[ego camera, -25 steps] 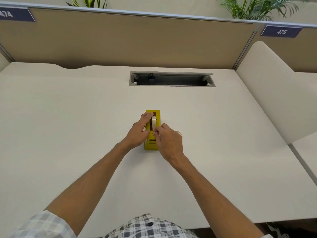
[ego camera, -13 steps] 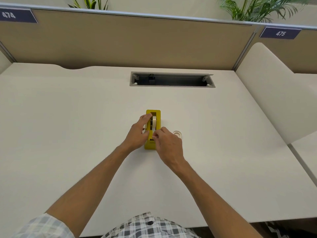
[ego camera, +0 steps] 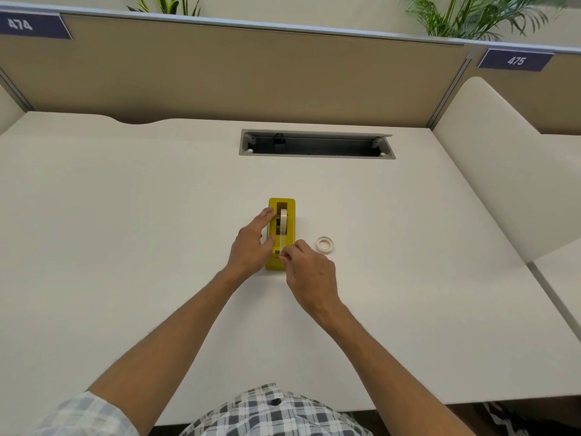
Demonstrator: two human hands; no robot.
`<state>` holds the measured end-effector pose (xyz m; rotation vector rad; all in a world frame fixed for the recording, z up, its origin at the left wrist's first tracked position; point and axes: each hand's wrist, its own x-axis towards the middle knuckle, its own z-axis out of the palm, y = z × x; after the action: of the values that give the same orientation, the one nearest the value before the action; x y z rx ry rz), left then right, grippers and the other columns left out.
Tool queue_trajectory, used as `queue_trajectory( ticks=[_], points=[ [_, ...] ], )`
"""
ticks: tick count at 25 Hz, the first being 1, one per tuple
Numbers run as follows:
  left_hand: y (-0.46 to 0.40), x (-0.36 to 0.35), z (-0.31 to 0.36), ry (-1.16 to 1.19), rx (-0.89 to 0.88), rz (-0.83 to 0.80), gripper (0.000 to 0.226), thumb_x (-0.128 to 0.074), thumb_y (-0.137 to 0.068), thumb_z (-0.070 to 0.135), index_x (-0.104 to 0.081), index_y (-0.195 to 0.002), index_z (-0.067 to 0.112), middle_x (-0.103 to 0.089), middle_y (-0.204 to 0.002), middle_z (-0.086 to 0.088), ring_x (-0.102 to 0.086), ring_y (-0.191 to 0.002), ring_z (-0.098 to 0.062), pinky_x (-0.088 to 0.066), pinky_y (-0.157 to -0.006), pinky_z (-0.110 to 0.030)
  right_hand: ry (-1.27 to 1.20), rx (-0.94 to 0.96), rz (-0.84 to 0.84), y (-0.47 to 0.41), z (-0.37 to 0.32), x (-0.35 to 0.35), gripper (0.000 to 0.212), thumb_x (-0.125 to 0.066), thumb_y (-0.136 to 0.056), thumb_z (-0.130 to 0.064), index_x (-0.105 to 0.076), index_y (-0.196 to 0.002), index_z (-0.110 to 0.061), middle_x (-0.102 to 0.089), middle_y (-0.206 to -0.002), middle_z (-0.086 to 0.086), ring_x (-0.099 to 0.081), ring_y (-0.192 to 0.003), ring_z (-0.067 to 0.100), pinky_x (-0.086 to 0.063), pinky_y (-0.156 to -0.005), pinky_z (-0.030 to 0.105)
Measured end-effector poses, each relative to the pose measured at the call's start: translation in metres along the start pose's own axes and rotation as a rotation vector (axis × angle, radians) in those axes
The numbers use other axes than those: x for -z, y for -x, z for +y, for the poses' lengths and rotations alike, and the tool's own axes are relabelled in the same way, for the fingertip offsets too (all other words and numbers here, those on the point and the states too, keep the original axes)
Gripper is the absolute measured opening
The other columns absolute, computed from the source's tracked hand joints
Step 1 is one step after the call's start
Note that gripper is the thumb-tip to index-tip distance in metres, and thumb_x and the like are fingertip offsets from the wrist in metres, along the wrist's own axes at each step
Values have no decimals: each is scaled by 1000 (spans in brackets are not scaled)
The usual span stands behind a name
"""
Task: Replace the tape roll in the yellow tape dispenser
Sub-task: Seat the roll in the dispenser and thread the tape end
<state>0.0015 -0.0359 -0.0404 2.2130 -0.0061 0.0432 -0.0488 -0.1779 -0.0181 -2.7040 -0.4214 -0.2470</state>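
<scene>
Pinching tape end with my right hand (ego camera: pixel 309 272) at the yellow tape dispenser (ego camera: pixel 288 215).
My left hand (ego camera: pixel 251 243), loosely open, steadies its side; spare tape roll (ego camera: pixel 324 244) lies just right.

Bright even overhead light, soft faint shadows, sharp centre, wide-angle bending at edges, blurred plant fronds (ego camera: pixel 478 14)

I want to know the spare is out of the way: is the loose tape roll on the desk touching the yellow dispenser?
Apart. The head view shows bare desk between the loose tape roll and the yellow dispenser.
</scene>
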Motion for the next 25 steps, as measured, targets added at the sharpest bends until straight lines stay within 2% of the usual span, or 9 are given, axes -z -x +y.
queue_trajectory(
  ticks=[6,14,17,20,23,25],
  points=[
    [-2,-3,-3,-25,10,5,55,-55,-95,14,-38,-146,24,-32,-156,4,-36,-141,-22,-43,-107,-49,3,16,-11,3,2,-7,15,-54,-98,-22,-67,-97,-13,-63,-90,0,-59,-66,20,-52,-55,32],
    [3,-4,-10,-34,-3,15,52,-52,-97,16,-39,-145,25,-32,-156,6,-36,-141,-21,-45,-104,-50,18,24,49,6,3,-15,9,-62,-93,-13,-67,-86,-11,-62,-81,2,-57,-60,22,-47,-45,34],
    [15,-5,-14,4,-74,122,38,-53,-97,22,-52,-135,20,-48,-145,3,-48,-130,-18,-50,-99,-47,13,33,81,4,4,-18,6,-65,-91,-13,-69,-86,-12,-64,-78,1,-59,-60,20,-49,-45,33],
    [34,-11,-20,31,-116,219,25,-59,-93,28,-64,-115,17,-61,-123,1,-58,-111,-14,-57,-83,-43,14,50,84,6,8,-25,4,-67,-89,-12,-71,-88,-12,-67,-78,1,-60,-61,19,-50,-45,32],
    [48,-20,-21,41,-76,182,31,-64,-89,34,-67,-114,15,-63,-120,-4,-58,-108,-16,-58,-81,-39,2,69,95,17,14,-34,2,-70,-86,-11,-70,-84,-10,-66,-75,2,-59,-56,19,-48,-43,26],
    [50,-20,-21,36,-53,166,36,-66,-87,35,-66,-117,14,-61,-123,-4,-57,-111,-16,-57,-83,-36,13,79,97,24,16,-39,6,-74,-84,-12,-69,-80,-11,-65,-71,2,-57,-51,17,-40,-42,20]
  ],
)
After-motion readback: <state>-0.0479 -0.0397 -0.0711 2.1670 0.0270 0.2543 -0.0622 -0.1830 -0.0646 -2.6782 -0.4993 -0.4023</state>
